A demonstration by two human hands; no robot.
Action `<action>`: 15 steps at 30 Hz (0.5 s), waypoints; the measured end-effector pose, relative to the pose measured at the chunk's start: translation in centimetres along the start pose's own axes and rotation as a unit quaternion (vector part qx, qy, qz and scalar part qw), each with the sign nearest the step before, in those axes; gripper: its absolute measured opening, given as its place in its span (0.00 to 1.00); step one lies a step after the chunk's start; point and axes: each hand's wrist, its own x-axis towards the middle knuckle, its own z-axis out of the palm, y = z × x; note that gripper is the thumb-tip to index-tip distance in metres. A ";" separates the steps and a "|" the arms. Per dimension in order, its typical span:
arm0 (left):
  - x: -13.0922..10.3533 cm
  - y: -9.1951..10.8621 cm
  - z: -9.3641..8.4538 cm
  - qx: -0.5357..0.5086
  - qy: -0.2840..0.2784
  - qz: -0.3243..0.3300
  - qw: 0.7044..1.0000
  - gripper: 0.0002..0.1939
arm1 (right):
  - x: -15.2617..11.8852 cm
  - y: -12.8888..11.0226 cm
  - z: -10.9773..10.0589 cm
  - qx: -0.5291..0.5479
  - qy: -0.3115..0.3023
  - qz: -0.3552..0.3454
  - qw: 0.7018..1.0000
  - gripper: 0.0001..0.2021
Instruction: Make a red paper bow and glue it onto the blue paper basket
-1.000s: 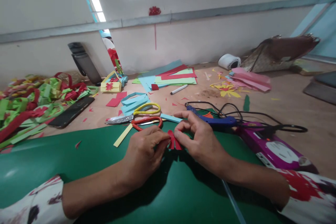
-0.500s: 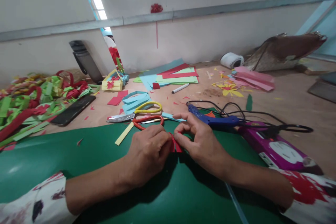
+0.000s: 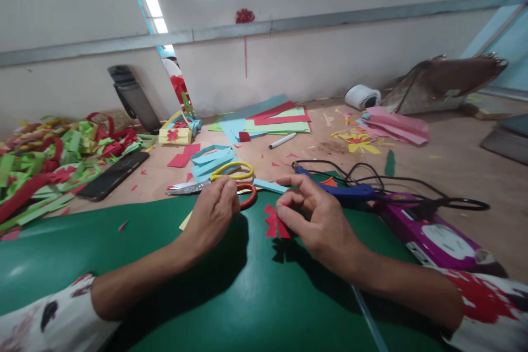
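Observation:
A red paper flower (image 3: pixel 275 222) with notched petals hangs just above the green mat, its right edge pinched between the thumb and fingers of my right hand (image 3: pixel 319 220). To the left of it, my left hand (image 3: pixel 212 210) is closed, back of the hand towards me. Its fingertips are turned away, so what they hold, if anything, is hidden. That hand overlaps the scissors (image 3: pixel 233 170), which have one yellow and one red-orange handle; whether it touches them I cannot tell. A pale yellow paper strip (image 3: pixel 185 221) is partly covered by the same hand.
A blue glue gun (image 3: pixel 350 191) with a black cable and a purple power strip (image 3: pixel 433 234) lie to the right. Behind are blue paper strips (image 3: pixel 214 159), a white marker (image 3: pixel 282 141) and coloured sheets (image 3: pixel 280 121). Leftward lie a phone (image 3: pixel 113 176) and a bottle (image 3: pixel 134 96).
My left hand has let go of the red flower and moved left and up over the scissors. The flower now shows spread out in my right hand, which has barely moved.

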 end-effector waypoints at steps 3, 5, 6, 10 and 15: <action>0.3 0.3 0.1 -0.091 -0.042 -0.085 0.991 0.18 | 0.1 0.0 0.0 0.015 0.007 0.000 1.000 0.14; 0.2 0.3 0.3 -0.151 -0.056 -0.086 0.983 0.11 | 0.1 -0.1 0.0 0.021 0.006 0.002 1.000 0.13; 0.1 0.2 0.4 -0.174 -0.066 -0.081 0.979 0.07 | 0.1 -0.1 0.0 0.022 0.005 0.004 1.000 0.13; -0.3 -0.3 0.3 -0.250 -0.103 -0.121 0.955 0.04 | 0.1 -0.2 -0.1 0.021 0.006 0.001 1.000 0.13; -0.9 -0.6 0.8 -0.292 -0.174 -0.129 0.931 0.16 | 0.1 -0.2 -0.2 0.020 0.008 -0.007 1.000 0.14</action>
